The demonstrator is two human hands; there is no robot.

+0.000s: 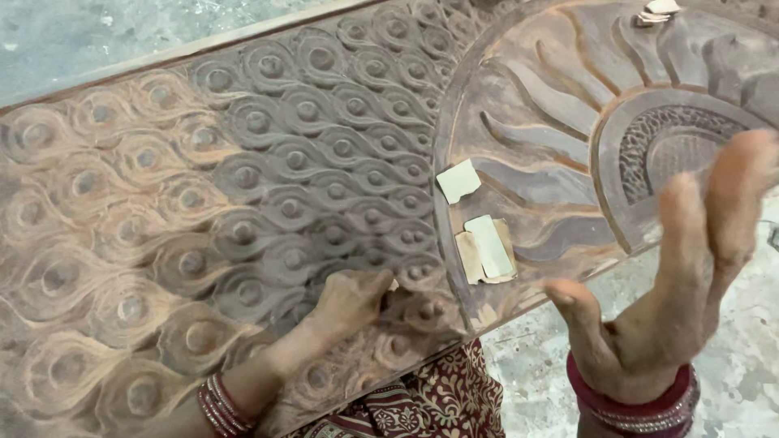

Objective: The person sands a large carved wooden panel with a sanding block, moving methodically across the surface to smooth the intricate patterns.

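A large carved wooden panel (243,162) fills the view, covered with peacock-feather eye shapes and, at the right, a sunburst relief (568,122). My left hand (350,298) is closed and pressed on the carving near the panel's near edge; a small pale scrap, probably sandpaper, peeks out at its fingertips. My right hand (665,284) is lifted off the panel at the right, palm open and fingers spread, holding nothing. Both wrists carry red bangles.
Small folded pieces of sandpaper (485,247) lie on the sunburst, with another single piece (458,180) above them and more scraps (656,11) at the top right. A grey concrete floor (552,381) shows below the panel, and red patterned cloth (430,401) lies at the bottom.
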